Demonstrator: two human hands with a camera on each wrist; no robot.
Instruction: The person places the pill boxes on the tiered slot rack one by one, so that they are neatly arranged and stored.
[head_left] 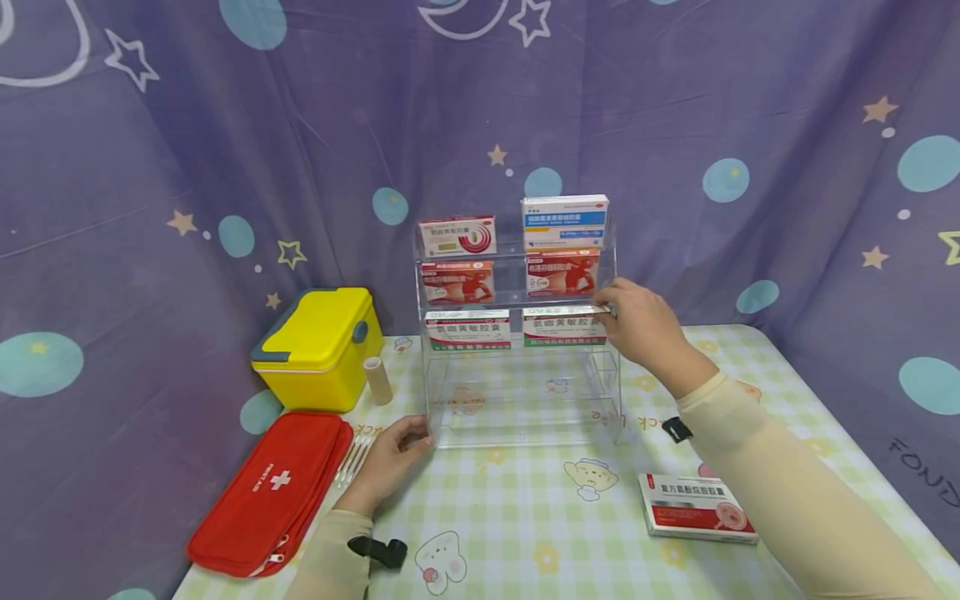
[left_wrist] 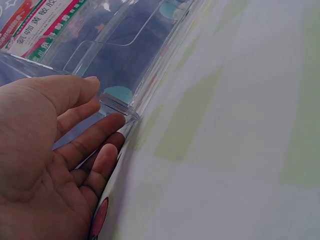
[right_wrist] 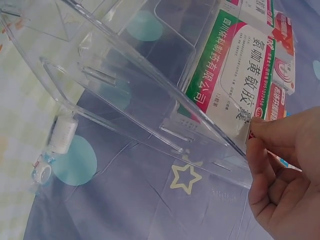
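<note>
A clear acrylic display rack (head_left: 525, 433) stands mid-table with medicine boxes on its upper three tiers. My right hand (head_left: 643, 323) is at the rack's right side, pinching the right end of a white, red and green medicine box (head_left: 562, 327) on the third tier. In the right wrist view, thumb and fingertip meet at the edge of that medicine box (right_wrist: 232, 75), beside the clear side panel. My left hand (head_left: 393, 461) rests on the table by the rack's lower left corner. Its fingers are loosely bent around that corner, holding nothing, in the left wrist view (left_wrist: 75, 135).
A matching medicine box (head_left: 467, 332) sits left on the same tier. Another red-and-white box (head_left: 697, 508) lies on the table at front right. At left are a yellow case (head_left: 322, 333), a cardboard-coloured tube (head_left: 378, 382), a red first-aid pouch (head_left: 270, 492) and cotton swabs (head_left: 356, 457).
</note>
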